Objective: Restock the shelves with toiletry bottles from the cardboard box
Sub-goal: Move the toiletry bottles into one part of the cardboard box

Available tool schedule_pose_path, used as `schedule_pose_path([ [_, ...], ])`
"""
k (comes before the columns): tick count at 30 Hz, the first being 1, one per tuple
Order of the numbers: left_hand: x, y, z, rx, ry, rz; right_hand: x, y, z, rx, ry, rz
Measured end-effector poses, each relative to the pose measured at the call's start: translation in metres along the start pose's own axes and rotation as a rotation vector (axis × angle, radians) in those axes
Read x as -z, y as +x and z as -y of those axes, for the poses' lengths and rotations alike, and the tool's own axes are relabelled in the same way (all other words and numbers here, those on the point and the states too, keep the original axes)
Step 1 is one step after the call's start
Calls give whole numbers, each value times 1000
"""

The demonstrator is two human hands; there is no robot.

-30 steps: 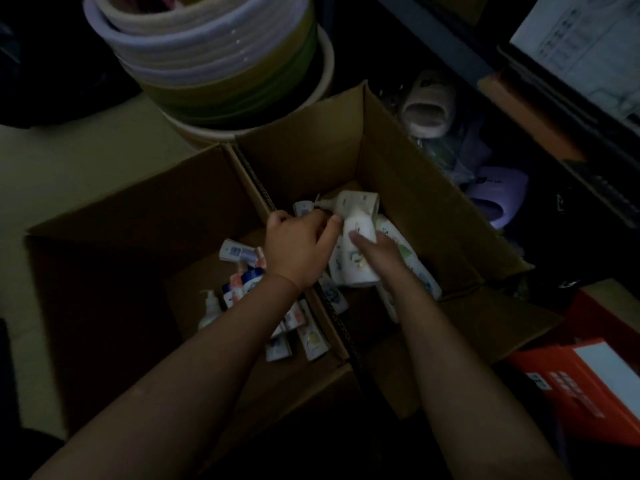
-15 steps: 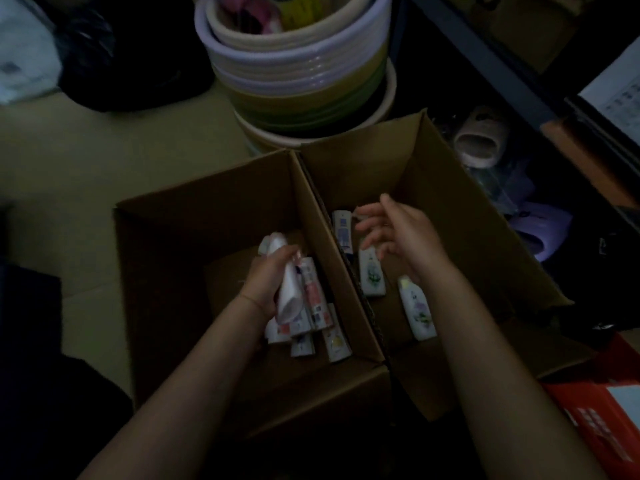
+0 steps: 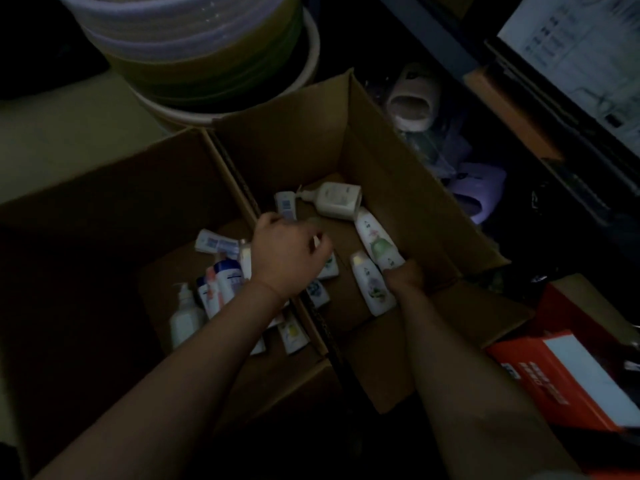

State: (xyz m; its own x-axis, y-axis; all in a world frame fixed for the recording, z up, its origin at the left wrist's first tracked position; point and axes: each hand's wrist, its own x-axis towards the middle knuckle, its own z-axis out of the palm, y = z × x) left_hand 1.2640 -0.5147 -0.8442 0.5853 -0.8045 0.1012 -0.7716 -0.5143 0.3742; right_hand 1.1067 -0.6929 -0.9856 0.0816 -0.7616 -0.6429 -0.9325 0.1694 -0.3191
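Your left hand [image 3: 289, 256] hovers half-curled, holding nothing visible; your right hand [image 3: 403, 276] seems to clasp the white green-labelled bottle [image 3: 379, 244], fingers hidden. Most bottles remain in the brown cardboard box [image 3: 398, 174]'s right compartment; restocking barely begun.

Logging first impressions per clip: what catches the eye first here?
Two bare forearms reach into an open cardboard box scattered with pale toiletry bottles. The left hand hovers mid-box; the right hand meets a green-labelled bottle. Stacked tubs loom behind.
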Motion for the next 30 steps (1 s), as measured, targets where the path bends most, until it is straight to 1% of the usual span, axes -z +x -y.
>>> schedule_pose_path([
  [3, -7, 2, -3, -2, -42, -82, -6, 6, 1, 53, -116, 3],
  [6, -11, 3, 0, -3, -3, -79, -13, 21, 2, 48, -159, 30],
  [10, -10, 1, 1, 10, 14, -49, -20, 35, 2, 106, -384, 99],
  [15, -13, 4, 0, -1, 26, -55, -25, 31, 10, 185, -399, 154],
  [17, -15, 5, 0, -5, 36, -64, -25, 24, 16, 216, -283, 188],
  [20, -13, 7, -4, -13, 34, -59, -18, 7, 35, 246, 99, 281],
  [23, -12, 8, -6, -8, 5, -78, -6, -21, 61, 188, 447, 416],
  [25, -7, 7, -11, 17, -45, -70, 7, -47, 80, 193, 643, 519],
  [27, 0, 5, -14, 56, -133, -57, 20, -75, 97, 265, 757, 561],
  [29, 10, 2, -15, 117, -252, -69, 32, -101, 111, 362, 771, 558],
  [30, 18, 1, -14, 187, -379, -64, 36, -118, 117, 402, 758, 559],
])
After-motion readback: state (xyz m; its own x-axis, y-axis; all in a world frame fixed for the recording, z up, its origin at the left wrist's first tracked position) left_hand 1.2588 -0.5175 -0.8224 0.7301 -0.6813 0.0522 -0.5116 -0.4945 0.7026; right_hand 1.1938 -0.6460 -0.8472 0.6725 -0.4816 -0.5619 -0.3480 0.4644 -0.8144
